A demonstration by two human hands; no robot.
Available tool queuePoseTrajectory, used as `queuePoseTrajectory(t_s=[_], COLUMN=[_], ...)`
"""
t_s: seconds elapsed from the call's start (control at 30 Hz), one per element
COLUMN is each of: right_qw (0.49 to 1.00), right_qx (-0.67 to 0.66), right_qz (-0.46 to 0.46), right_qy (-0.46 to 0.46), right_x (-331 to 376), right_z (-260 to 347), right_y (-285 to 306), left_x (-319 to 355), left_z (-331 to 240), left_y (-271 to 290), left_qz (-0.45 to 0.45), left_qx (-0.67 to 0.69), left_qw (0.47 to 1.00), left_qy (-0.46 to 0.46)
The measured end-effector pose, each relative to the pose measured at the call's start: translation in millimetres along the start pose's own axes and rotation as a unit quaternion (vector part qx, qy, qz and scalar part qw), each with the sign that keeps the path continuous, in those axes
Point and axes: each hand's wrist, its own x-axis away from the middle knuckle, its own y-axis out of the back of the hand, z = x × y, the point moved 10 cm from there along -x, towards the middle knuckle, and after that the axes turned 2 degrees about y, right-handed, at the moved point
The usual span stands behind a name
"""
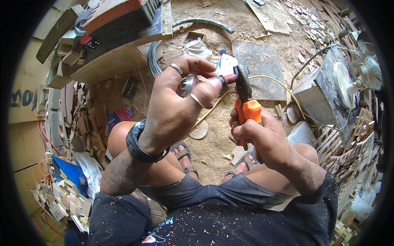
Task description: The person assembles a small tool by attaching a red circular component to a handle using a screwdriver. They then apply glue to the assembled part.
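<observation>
My right hand (266, 135) is wrapped round a pair of pliers (249, 110) with orange handles and dark metal jaws pointing up. At the jaws is the dark red, rod-like end (230, 78) of a small piece. My left hand (180, 94), with rings and a dark wrist strap, closes its fingers round the other part of that piece. A shiny, jagged silver part (189, 85) shows between the left thumb and fingers. The fingers partly hide it, so its exact kind cannot be told. Both hands are held above my knees, close together.
Below lies a sawdust-covered floor with a grey board (260, 69) and a yellow cable (283, 84). A workbench (119, 57) stands at the left, a fan (367, 71) at the right. Wood offcuts (349, 143) and round wooden discs (312, 24) lie in piles.
</observation>
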Motion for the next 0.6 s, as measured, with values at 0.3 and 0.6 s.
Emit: queuePoseTrajectory(t_s=[0.3,0.6], right_qw=[0.997,0.99], right_qx=[0.054,0.099], right_qz=[-0.027,-0.012], right_qy=[0.041,0.094], right_x=[-1.6,-1.7], right_z=[1.8,11.3], right_y=[1.3,-7.4], left_x=[-10.5,-9.6], left_z=[26.7,18.9], left_y=[1.9,-9.9], left_qz=[-0.053,-0.045], left_qx=[0.191,0.086], left_qw=[0.977,0.995], left_qy=[0.083,0.031])
